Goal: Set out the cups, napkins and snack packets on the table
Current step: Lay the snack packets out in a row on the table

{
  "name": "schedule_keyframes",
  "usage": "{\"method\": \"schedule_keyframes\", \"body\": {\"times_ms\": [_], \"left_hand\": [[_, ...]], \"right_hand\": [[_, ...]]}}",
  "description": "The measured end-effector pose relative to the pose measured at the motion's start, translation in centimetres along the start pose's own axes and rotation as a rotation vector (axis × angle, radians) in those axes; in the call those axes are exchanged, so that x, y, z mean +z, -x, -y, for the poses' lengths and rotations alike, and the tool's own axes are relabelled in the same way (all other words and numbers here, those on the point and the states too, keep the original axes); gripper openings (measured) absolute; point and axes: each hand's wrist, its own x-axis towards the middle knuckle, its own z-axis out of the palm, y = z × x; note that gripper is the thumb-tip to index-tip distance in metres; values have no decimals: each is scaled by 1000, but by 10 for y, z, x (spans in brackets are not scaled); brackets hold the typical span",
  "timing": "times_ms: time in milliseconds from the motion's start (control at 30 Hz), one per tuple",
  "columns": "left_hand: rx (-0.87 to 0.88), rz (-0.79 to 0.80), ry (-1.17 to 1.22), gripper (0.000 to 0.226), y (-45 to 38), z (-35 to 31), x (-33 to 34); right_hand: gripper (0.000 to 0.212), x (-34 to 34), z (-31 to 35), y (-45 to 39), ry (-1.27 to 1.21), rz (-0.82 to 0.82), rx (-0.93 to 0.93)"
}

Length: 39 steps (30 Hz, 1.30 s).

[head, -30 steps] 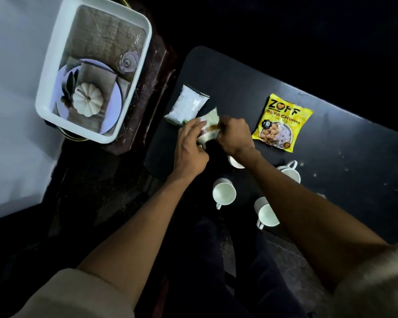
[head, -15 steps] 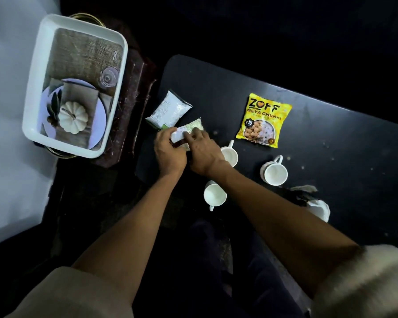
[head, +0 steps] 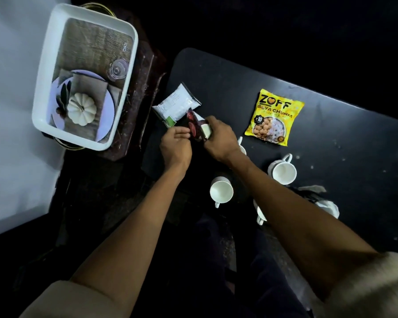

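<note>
My right hand (head: 218, 140) grips a small dark red snack packet (head: 197, 128) with a pale end, just above the black table (head: 331, 138). My left hand (head: 176, 145) is beside the packet, fingertips touching its left edge. A white packet (head: 176, 104) lies at the table's left corner, partly over the edge. A yellow soya chunks packet (head: 274, 117) lies flat further right. White cups stand near the front edge: one (head: 221, 191) between my arms, one (head: 283, 172) to the right, and two partly hidden by my right arm. Crumpled napkins (head: 324, 200) lie at the right.
A white tray (head: 46, 83) stands on a dark wooden side stand at the left; it holds a plate, a cloth, a small white pumpkin (head: 82, 109) and a glass (head: 118, 68). My dark trousers show below the table's front edge.
The packet in my hands has turned over from its pale side to its dark red side. My left hand has loosened and drawn slightly left; the camera view has shifted.
</note>
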Motion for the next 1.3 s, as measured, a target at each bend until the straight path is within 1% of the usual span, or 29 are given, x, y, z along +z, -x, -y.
{"method": "schedule_keyframes", "body": {"times_ms": [33,67,100,133,167,200,267,333,400,467,533,600,633,700,767,833,900,1000,1067,1133,1200,1233,1300], "left_hand": [[48,-10,-26,39,1,-4,-1],[74,13,-16,43,1,-9,0],[56,81,41,47,2,-14,2],[13,188,118,50,2,-19,4],[-20,300,165,49,3,-24,6],[-41,398,165,44,3,-28,6],[-30,524,56,28,6,-34,11],[11,549,13,19,12,-39,21],[40,494,32,20,19,-42,38],[69,418,74,23,29,-47,58],[99,369,130,28,40,-49,77],[151,387,122,35,49,-51,96],[180,418,93,40,53,-51,106],[247,495,-18,58,59,-51,122],[315,575,-144,76,68,-50,137],[349,680,-208,85,78,-48,157],[347,792,-270,90,84,-46,174],[351,912,-400,89,91,-40,199],[342,982,-451,88,93,-34,212],[316,1020,-494,88,96,-29,224],[337,994,-549,85,99,-25,232],[386,952,-575,83,100,-23,235],[540,782,-633,78,102,-21,233]], "right_hand": [[38,-9,1,3,-122,-13,16],[30,-18,1,7,-258,-1,40],[24,-27,1,10,-419,38,78],[26,-35,0,14,-581,86,114],[32,-44,-3,17,-698,115,144],[37,-53,-7,19,-774,126,173],[34,-68,-17,25,-883,100,220],[36,-79,-29,32,-990,8,265],[43,-85,-40,40,-1023,-113,291],[50,-91,-51,48,-987,-178,282],[49,-96,-62,54,-929,-226,261],[46,-102,-75,60,-891,-324,275],[46,-107,-82,63,-876,-387,300],[49,-116,-95,69,-818,-490,329],[56,-128,-111,75,-722,-534,328],[64,-140,-130,84,-614,-544,329],[66,-149,-149,90,-561,-576,354],[66,-159,-176,95,-476,-654,438],[65,-164,-191,96,-454,-654,478],[68,-166,-205,94,-396,-608,499],[73,-165,-214,90,-215,-544,555],[74,-163,-218,89,-84,-536,587],[69,-160,-220,89,126,-586,568]]}}
